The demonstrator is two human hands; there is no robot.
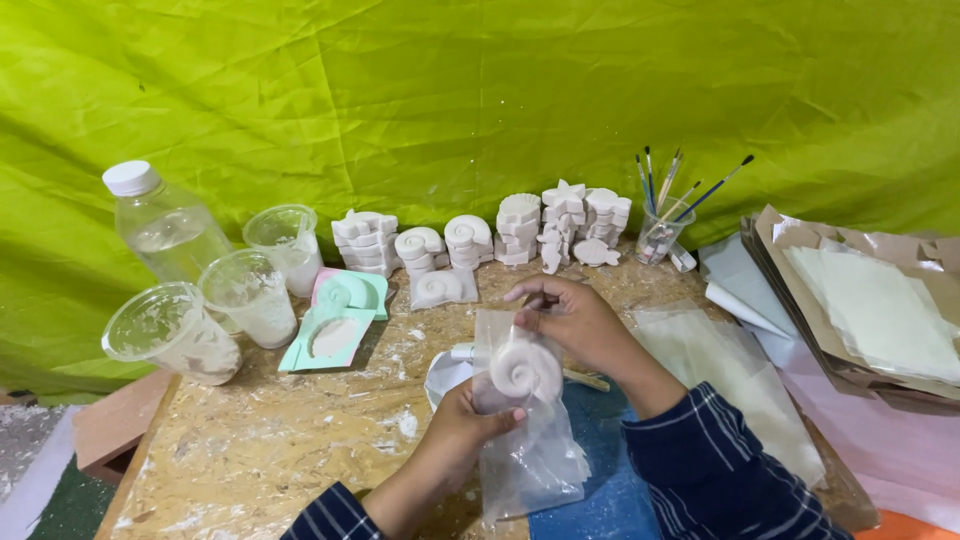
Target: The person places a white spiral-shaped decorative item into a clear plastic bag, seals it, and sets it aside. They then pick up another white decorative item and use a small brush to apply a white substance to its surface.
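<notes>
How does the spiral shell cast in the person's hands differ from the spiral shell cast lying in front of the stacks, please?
The held shell cast sits inside a clear plastic bag, gripped by the left hand and right hand; the loose shell cast lies bare on the wooden table, untouched. The held one faces the camera and looks larger, being nearer. Both are white spirals.

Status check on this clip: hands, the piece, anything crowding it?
Left hand grips clear plastic bag from below. Right hand pinches bag top. White spiral shell cast at bag mouth. Nothing obstructing.
</notes>
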